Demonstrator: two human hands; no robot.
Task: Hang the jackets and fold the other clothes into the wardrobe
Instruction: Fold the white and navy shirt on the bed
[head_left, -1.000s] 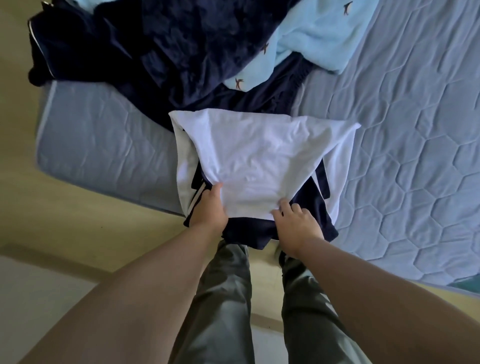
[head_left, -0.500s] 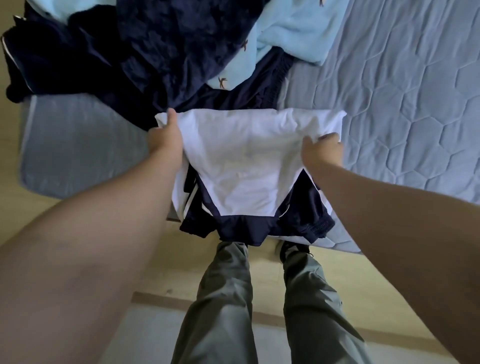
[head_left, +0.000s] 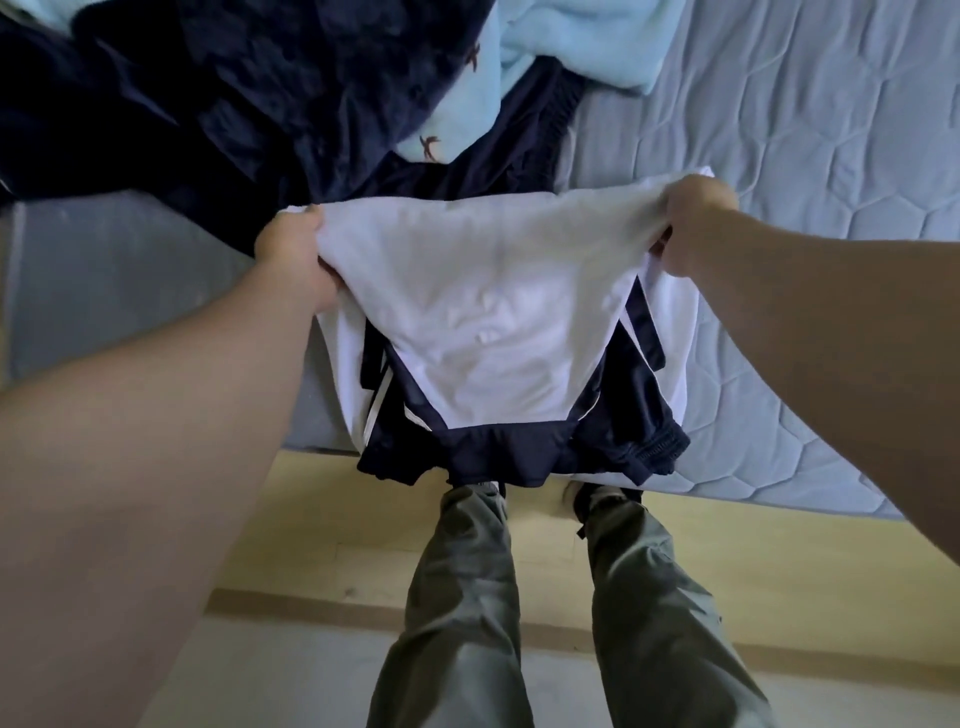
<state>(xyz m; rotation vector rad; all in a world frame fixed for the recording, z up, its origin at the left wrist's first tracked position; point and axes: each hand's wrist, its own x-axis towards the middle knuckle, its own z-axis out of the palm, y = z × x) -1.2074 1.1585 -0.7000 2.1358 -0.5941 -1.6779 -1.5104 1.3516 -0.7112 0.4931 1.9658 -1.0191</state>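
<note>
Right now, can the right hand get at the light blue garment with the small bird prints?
Probably not yet: the right hand is shut on the white and navy garment. The light blue garment lies uncovered beyond it.

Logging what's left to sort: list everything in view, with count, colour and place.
white and navy garment: 1, white with navy trim, at the mattress's near edge, held at both top corners
dark garments: a pile, count unclear, navy, far left on the mattress
light blue fabric: 1, pale blue with small dark motifs, top centre
mattress: 1, grey-blue, quilted
floor: yellowish, below
left hand: gripping the garment's left corner
right hand: gripping its right corner
legs: 2, grey-green trousers
</note>
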